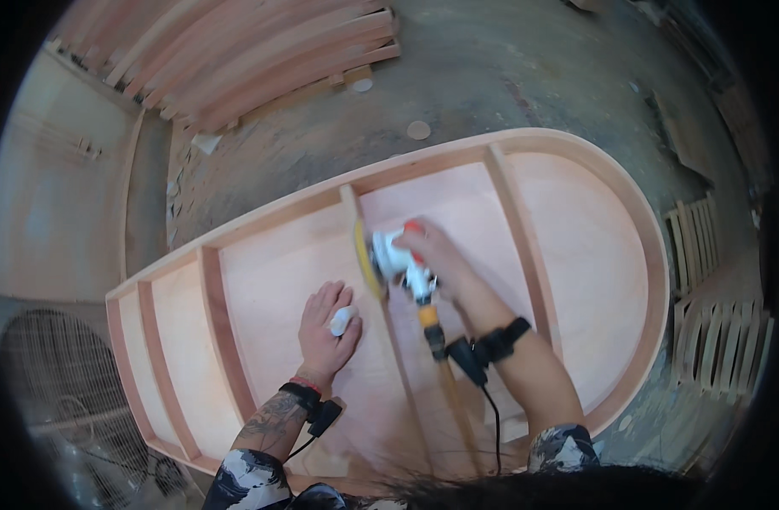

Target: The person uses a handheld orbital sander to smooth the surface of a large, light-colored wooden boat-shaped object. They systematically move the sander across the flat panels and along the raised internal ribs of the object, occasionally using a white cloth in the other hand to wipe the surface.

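My right hand (444,255) is wrapped around the body of a white and red orbital sander (392,253). Its round yellow-edged pad (365,262) is tipped on edge, against or close beside a cross rib (393,340) of a large pale wooden frame (525,138), rounded at one end. A tan hose (459,416) runs from the sander toward my body. Left of that rib, my left hand (320,336) lies flat with fingers stretched out on the frame's base panel (274,268). Something white (342,320), perhaps a wrapping, covers part of one finger.
Long curved boards (262,68) are stacked at the far left. A wire-guarded fan (66,408) stands at the near left, below a large panel (62,187). Slatted wood pieces (719,344) lie at the right. A round disc (418,130) rests on the floor.
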{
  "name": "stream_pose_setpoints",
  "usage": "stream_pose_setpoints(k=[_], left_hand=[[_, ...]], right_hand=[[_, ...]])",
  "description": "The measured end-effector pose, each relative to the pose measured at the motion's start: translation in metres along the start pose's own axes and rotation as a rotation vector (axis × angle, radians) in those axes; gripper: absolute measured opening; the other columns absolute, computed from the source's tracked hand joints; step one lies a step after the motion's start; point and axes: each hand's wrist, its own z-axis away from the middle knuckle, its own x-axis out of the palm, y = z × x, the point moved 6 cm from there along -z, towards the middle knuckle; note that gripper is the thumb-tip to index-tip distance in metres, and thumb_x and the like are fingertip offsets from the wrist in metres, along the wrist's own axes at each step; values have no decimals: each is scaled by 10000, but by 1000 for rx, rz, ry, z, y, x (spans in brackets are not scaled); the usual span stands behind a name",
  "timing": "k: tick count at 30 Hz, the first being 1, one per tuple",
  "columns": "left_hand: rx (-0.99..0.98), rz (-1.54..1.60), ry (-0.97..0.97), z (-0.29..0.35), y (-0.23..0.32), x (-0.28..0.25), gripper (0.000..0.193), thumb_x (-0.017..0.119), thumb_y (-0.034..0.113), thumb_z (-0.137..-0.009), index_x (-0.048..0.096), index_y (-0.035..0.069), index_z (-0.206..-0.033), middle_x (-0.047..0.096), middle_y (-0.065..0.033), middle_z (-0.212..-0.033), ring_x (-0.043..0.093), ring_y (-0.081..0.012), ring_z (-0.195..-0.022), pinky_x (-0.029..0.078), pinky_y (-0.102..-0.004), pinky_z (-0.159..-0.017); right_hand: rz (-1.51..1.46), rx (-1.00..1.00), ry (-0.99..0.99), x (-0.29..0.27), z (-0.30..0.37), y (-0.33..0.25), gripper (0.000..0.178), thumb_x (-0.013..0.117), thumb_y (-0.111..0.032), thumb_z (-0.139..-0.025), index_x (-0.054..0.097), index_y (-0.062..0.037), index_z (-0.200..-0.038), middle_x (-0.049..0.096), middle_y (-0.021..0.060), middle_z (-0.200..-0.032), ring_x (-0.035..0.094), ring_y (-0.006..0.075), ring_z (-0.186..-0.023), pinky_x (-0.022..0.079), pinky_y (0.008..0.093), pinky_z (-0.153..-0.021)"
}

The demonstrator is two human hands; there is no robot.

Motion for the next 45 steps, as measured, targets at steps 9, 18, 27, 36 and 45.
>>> stream_pose_setpoints(k=[9,18,27,36,45], left_hand=[[-22,3,-9,0,-2,3,485,701,251,-893,646,72,-1341,601,-144,-1444,538,-378,-1375,405,-545,-1151],[-46,2,34,9,-16,-6,493,697,328,-923,634,96,-1353,592,-105,-1459,513,-317,-1400,389,-514,-1174],[-42,77,100,12,-14,-4,459,690,338,-932,647,85,-1313,599,-97,-1448,512,-282,-1401,389,-491,-1179],[-43,88,110,21,-22,-9,431,686,322,-939,655,80,-1294,604,-104,-1435,524,-283,-1395,408,-492,-1164],[-66,126,78,14,-23,-8,432,685,308,-938,654,95,-1312,596,-100,-1466,510,-294,-1419,384,-498,-1192]], right_hand=[[50,6,4,10,-32,-49,330,656,-248,-907,524,-60,-1145,659,124,-866,684,217,-572,562,351,-416],[121,96,58,-17,102,75,299,672,-130,-923,557,-69,-1193,661,71,-867,678,155,-649,570,331,-507],[674,-115,298,13,229,71,448,738,-124,-792,570,-27,-1196,615,77,-1007,612,179,-934,545,342,-835],[1034,-262,356,51,-11,-69,524,796,-344,-785,600,-19,-1147,679,174,-935,696,291,-894,559,416,-823],[292,-12,172,10,27,-9,316,698,-175,-893,565,-66,-1159,616,71,-906,636,159,-639,543,304,-510]])
